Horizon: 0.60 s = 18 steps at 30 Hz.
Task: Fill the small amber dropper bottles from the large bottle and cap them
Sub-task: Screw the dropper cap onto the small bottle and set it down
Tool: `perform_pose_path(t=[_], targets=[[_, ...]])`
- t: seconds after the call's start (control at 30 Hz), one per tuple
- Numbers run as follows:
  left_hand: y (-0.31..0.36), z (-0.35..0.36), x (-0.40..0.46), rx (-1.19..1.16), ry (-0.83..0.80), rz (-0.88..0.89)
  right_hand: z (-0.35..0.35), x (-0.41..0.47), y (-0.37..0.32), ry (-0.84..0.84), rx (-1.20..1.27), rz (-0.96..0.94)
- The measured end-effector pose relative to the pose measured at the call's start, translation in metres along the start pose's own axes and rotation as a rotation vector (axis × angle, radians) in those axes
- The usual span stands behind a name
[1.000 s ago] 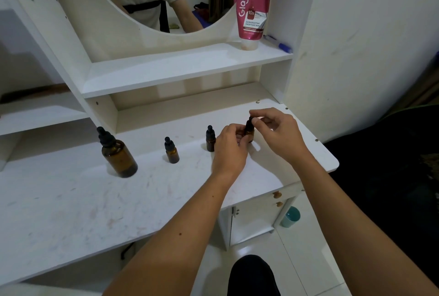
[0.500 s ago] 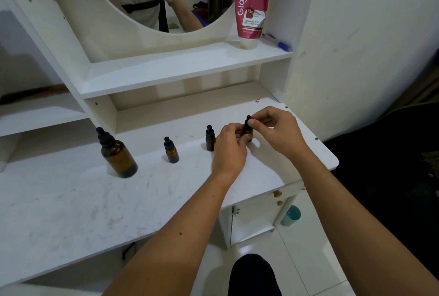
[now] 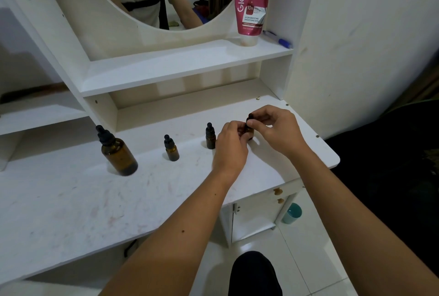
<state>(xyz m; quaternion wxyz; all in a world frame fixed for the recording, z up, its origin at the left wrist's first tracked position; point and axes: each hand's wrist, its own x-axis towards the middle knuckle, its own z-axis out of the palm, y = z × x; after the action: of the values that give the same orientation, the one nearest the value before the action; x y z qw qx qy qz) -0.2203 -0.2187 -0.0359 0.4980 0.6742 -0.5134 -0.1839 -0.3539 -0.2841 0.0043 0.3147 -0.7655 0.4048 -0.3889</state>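
Note:
A large amber bottle (image 3: 118, 154) with a black dropper cap stands at the left of the white desk top (image 3: 83, 200). Two small amber dropper bottles, one (image 3: 171, 149) in the middle and one (image 3: 210, 137) further right, stand capped on the desk. A third small bottle (image 3: 249, 130) sits at the right, mostly hidden. My left hand (image 3: 231, 147) grips its body. My right hand (image 3: 276, 129) pinches its black dropper cap (image 3: 250, 116) from above.
A pink lotion tube (image 3: 251, 3) and a blue pen (image 3: 279, 40) are on the upper shelf (image 3: 180, 65) below a mirror. The desk's right edge is close to my hands. A teal cup (image 3: 292, 213) stands on the floor beside the cabinet.
My right hand's fingers have shifted slightly around the small bottle's cap, while the left hand keeps holding the bottle in place. The other bottles have not moved.

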Motion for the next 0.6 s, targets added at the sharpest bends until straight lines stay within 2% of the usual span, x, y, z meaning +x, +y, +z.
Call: perform_pose_path(t=[0.17, 0.6], targets=[[0.004, -0.002, -0.001, 0.04, -0.009, 0.013, 0.008, -0.004, -0.001, 0.099, -0.032, -0.013], [0.011, -0.015, -0.024, 0.019, -0.014, -0.015, 0.002, -0.018, -0.021, 0.119, -0.009, 0.084]])
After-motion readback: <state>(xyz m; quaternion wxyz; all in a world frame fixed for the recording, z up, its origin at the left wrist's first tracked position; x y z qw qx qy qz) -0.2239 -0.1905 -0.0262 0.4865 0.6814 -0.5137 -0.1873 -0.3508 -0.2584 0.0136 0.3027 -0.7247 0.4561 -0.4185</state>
